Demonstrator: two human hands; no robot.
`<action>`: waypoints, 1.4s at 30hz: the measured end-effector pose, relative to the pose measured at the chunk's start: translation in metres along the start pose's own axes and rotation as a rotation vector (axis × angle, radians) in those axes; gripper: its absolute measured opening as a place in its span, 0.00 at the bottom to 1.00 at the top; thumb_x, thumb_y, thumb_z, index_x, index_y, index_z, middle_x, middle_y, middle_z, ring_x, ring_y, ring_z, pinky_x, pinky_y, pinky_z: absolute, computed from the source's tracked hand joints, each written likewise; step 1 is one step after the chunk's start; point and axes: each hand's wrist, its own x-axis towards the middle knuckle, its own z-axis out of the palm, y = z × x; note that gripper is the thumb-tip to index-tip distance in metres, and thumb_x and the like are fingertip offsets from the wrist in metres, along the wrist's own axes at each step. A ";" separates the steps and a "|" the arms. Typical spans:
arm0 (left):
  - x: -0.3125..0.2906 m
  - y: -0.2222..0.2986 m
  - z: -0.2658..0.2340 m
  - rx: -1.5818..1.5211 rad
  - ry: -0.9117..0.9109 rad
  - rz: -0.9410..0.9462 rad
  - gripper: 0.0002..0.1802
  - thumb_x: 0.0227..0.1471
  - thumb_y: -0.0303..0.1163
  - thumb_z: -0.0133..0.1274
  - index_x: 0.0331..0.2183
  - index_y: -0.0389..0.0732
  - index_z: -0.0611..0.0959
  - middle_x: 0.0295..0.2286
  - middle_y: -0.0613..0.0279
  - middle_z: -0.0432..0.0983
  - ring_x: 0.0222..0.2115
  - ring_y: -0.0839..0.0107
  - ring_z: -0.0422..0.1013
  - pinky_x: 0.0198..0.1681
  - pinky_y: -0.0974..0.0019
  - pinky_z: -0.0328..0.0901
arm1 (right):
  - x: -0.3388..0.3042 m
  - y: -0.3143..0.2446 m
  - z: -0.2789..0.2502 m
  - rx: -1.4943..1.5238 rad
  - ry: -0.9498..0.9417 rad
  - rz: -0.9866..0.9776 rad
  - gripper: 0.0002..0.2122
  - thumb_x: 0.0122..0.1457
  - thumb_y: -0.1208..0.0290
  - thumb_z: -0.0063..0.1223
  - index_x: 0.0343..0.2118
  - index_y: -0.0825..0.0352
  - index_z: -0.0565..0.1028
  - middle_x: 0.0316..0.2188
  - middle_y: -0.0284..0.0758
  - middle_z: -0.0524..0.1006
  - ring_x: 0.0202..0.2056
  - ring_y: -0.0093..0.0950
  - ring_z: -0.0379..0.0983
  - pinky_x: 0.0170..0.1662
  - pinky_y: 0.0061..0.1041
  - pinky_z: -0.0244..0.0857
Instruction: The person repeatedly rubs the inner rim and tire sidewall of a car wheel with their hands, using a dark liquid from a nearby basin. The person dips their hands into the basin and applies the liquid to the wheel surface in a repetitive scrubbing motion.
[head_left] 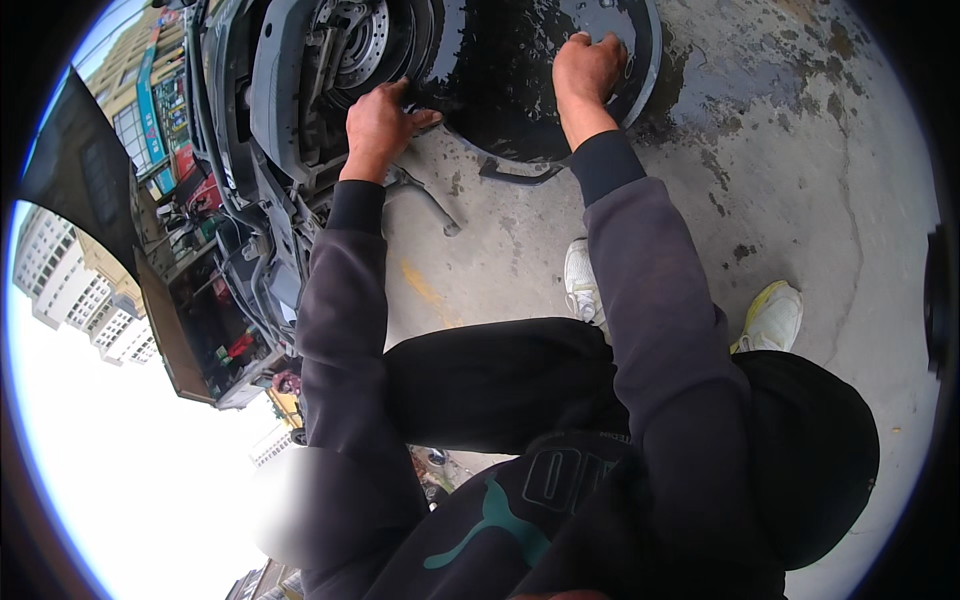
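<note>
Head view, right hand over basin, wheel beside

dressed mostly in dark colours

the person wears a dark grey sweatshirt, with a slightly purple tone on the left sleeve at 9 o'clock and the right sleeve at 3 o'clock. each sleeve finishes in a close black cuff. beyond the cuffs, the left hand at 11 o'clock and the right hand at 1 o'clock are bare. on the chest, at 6 o'clock, is a teal print of a leaping animal; toward 5 o'clock are outlined block letters. the trousers are black and loose. at 3 o'clock come white shoes, the farther one edged with yellow.
</note>
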 end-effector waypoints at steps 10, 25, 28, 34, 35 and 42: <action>-0.008 -0.002 0.002 -0.016 0.073 0.026 0.43 0.36 0.54 0.74 0.53 0.42 0.84 0.41 0.54 0.84 0.43 0.53 0.80 0.46 0.54 0.73 | -0.063 -0.034 0.024 0.865 -0.635 0.151 0.23 0.74 0.56 0.39 0.53 0.72 0.77 0.55 0.39 0.79 0.60 0.34 0.72 0.64 0.31 0.63; 0.005 0.001 -0.008 0.034 -0.006 0.056 0.40 0.33 0.59 0.74 0.46 0.43 0.87 0.32 0.52 0.84 0.36 0.52 0.81 0.40 0.52 0.74 | 0.009 0.001 0.021 -0.177 0.078 -0.367 0.22 0.65 0.68 0.51 0.59 0.72 0.70 0.63 0.48 0.69 0.65 0.44 0.63 0.66 0.41 0.58; 0.009 0.006 -0.011 0.015 -0.029 0.046 0.37 0.33 0.56 0.75 0.42 0.43 0.88 0.31 0.53 0.84 0.36 0.52 0.81 0.39 0.52 0.74 | 0.051 0.015 0.012 0.218 0.103 0.231 0.17 0.66 0.69 0.49 0.52 0.74 0.77 0.51 0.48 0.80 0.54 0.48 0.74 0.62 0.39 0.65; 0.007 0.009 -0.020 -0.025 -0.115 -0.003 0.38 0.35 0.52 0.75 0.47 0.40 0.87 0.36 0.48 0.84 0.37 0.49 0.80 0.41 0.52 0.73 | -0.017 -0.058 0.036 0.834 -0.668 0.089 0.22 0.72 0.56 0.42 0.54 0.70 0.77 0.51 0.45 0.81 0.52 0.39 0.78 0.59 0.37 0.67; 0.009 0.009 -0.016 -0.033 -0.081 0.018 0.37 0.35 0.52 0.75 0.45 0.40 0.87 0.35 0.48 0.84 0.36 0.48 0.80 0.41 0.52 0.73 | -0.031 -0.068 0.047 0.517 -0.621 -0.258 0.22 0.72 0.57 0.42 0.56 0.71 0.75 0.54 0.44 0.79 0.57 0.39 0.74 0.62 0.38 0.63; 0.013 0.003 -0.010 0.002 -0.030 0.036 0.25 0.39 0.47 0.72 0.38 0.44 0.89 0.30 0.51 0.84 0.35 0.51 0.81 0.40 0.50 0.74 | -0.077 -0.055 0.051 -0.694 -0.567 -0.944 0.28 0.65 0.55 0.52 0.63 0.70 0.70 0.69 0.42 0.64 0.72 0.37 0.52 0.71 0.47 0.44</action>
